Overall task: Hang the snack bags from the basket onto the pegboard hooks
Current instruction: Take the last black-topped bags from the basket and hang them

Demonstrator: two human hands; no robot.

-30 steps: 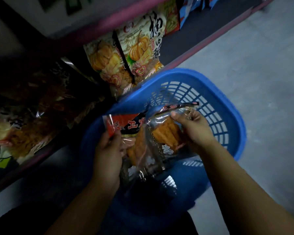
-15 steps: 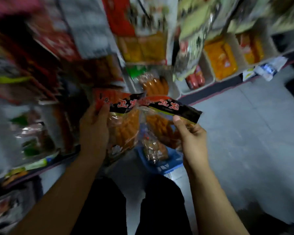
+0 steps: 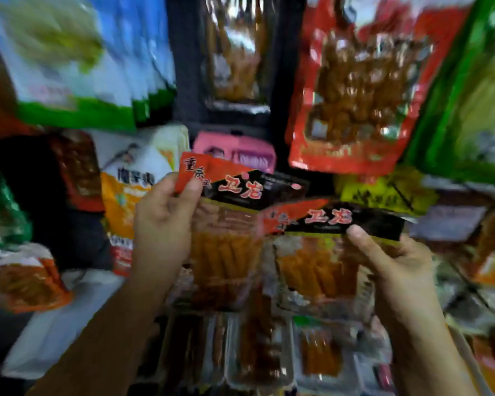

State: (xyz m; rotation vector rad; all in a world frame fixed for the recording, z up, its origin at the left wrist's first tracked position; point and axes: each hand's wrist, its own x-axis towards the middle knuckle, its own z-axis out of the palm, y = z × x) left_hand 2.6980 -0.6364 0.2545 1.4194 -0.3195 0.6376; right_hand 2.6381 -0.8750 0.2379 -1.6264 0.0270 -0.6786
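Observation:
I hold two clear snack bags of orange sticks, each with a red-and-black header. My left hand (image 3: pixel 166 221) pinches the red corner of the left bag (image 3: pixel 226 252). My right hand (image 3: pixel 395 270) grips the right bag (image 3: pixel 320 270) just under its black header, thumb on the front. Both bags are raised in front of the display wall, the right one overlapping the left a little. The basket is out of view. Hooks are hidden behind the hanging packets.
Hanging packets fill the wall: a red bag (image 3: pixel 355 90) upper right, a dark clear bag (image 3: pixel 235 52) top centre, a white and green bag (image 3: pixel 69 61) upper left, a pink packet (image 3: pixel 240 155) behind. More stick packets (image 3: pixel 257 352) hang below my hands.
Both hands lifted the two bags out of the blue basket and up in front of the display wall. My view swung up from the floor to the hanging packets.

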